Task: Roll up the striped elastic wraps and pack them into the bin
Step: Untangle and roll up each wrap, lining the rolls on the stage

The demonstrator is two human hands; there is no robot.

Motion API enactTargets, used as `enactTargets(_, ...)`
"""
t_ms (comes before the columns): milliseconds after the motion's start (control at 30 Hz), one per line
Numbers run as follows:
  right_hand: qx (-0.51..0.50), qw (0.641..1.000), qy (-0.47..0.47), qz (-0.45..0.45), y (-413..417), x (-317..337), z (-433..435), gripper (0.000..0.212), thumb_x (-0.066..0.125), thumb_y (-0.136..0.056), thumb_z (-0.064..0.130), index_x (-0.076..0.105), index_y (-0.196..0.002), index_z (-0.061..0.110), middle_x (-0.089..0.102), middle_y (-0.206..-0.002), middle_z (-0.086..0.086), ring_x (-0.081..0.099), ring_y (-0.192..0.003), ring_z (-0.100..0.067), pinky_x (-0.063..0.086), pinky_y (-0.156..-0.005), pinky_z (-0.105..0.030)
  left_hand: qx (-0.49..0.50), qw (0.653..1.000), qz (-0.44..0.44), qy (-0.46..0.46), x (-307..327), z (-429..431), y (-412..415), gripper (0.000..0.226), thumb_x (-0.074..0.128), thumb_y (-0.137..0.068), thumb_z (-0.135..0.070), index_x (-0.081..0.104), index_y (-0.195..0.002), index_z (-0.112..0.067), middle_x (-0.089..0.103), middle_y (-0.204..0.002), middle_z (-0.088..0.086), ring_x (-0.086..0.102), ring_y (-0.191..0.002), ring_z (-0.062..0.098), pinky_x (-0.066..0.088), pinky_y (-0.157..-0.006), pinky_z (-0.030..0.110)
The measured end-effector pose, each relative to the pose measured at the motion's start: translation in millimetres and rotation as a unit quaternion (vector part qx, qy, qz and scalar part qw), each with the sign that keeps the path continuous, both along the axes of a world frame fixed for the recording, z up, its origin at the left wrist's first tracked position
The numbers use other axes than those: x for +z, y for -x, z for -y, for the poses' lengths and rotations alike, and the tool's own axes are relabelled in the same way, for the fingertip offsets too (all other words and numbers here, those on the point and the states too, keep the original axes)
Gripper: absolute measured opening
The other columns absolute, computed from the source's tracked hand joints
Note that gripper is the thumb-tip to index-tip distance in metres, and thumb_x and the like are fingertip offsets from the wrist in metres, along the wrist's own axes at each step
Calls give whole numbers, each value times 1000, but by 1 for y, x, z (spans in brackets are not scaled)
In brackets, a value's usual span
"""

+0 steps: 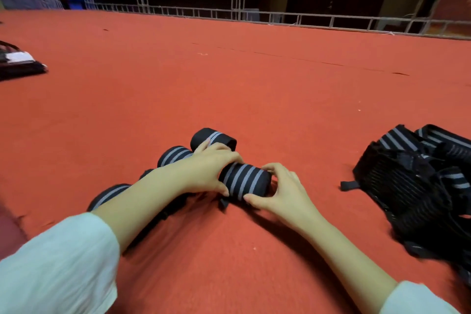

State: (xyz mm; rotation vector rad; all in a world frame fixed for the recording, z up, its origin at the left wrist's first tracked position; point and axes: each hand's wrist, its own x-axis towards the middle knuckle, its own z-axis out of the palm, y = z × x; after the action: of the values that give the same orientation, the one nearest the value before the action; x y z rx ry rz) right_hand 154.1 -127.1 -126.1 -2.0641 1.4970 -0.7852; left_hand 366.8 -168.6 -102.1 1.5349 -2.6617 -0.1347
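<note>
Left sleeve [56, 262] up close; left grip [206, 172] and right grip [283, 191] each clamp an end of the roll [244, 181], lying crosswise on the floor [229, 84]. Bin's [397, 186] off right, so right grip's nearer.

Red carpet [229, 84] covers the floor. A metal truss railing [280, 18] runs along twelve o'clock. A dark bundle [20, 64] lies at nine o'clock.

Carpet [254, 89] ahead open — rolled wraps [173, 154] crowd left side, bin [397, 186] blocks right, bare strip between.
</note>
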Motion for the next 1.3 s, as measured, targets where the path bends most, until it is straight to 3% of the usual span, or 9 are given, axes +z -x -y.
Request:
enactTargets(167,-26,999,17,33,-6,-5,27,61,78,-70,42,51,-121,22,54,-120,7,44,-115,-17,39,-99,-38,12,999,44,5,18,17,11,69,76,-75,-34,44,-136,-32,43,-138,-13,19,-140,11,-5,-117,50)
enactTargets(500,-43,997,37,43,-15,-14,50,59,74,-74,44,50,-126,27,53,-121,10,34,-121,-13,35,-104,-36,31,1000,1,3,10,39,3,68,71,-82,-27,38,-141,-35,40,-141,-17,19,-139,12,-1,-118,47)
enactTargets(667,-36,998,37,42,-16,-14,49,59,73,-76,43,49,-128,27,51,-122,9,34,-120,-12,35,-103,-33,16,999,-27,8,6,38,1,67,72,-83,-24,40,-141,-29,43,-141,-12,28,-134,14,23,-113,37)
enactTargets(767,-33,998,27,38,-17,-12,49,58,72,-77,41,49,-128,25,50,-121,7,37,-118,-14,34,-98,-28,14,999,-34,6,6,37,2,68,72,-82,-21,39,-142,-26,44,-143,-9,28,-136,15,22,-114,33)
enactTargets(867,-33,999,8,0,-16,-3,50,63,70,-78,44,46,-132,24,48,-128,0,38,-123,-20,33,-106,-35,21,999,-43,-16,15,32,4,72,73,-82,-19,37,-145,-22,42,-145,-6,28,-138,15,17,-111,23)
enactTargets(1033,-33,998,-3,-50,2,22,35,75,64,-83,51,32,-145,26,36,-142,-3,29,-135,-23,24,-114,-41,30,997,-67,-15,35,19,12,64,67,-86,-34,39,-143,-26,44,-144,-5,36,-134,13,26,-113,29)
enactTargets(1167,-48,996,27,-65,48,51,-1,66,61,-86,49,36,-142,28,39,-139,-2,33,-132,-22,25,-113,-38,11,998,-62,-4,57,-5,47,54,61,-89,-42,42,-139,-31,46,-140,-6,42,-130,15,33,-110,35)
enactTargets(1300,-70,989,51,-122,123,72,-58,62,61,-86,47,39,-141,27,41,-137,-1,34,-132,-20,25,-114,-39,-33,999,-9,33,66,-40,111,53,56,-91,-47,40,-140,-32,45,-141,-7,43,-130,16,35,-107,32)
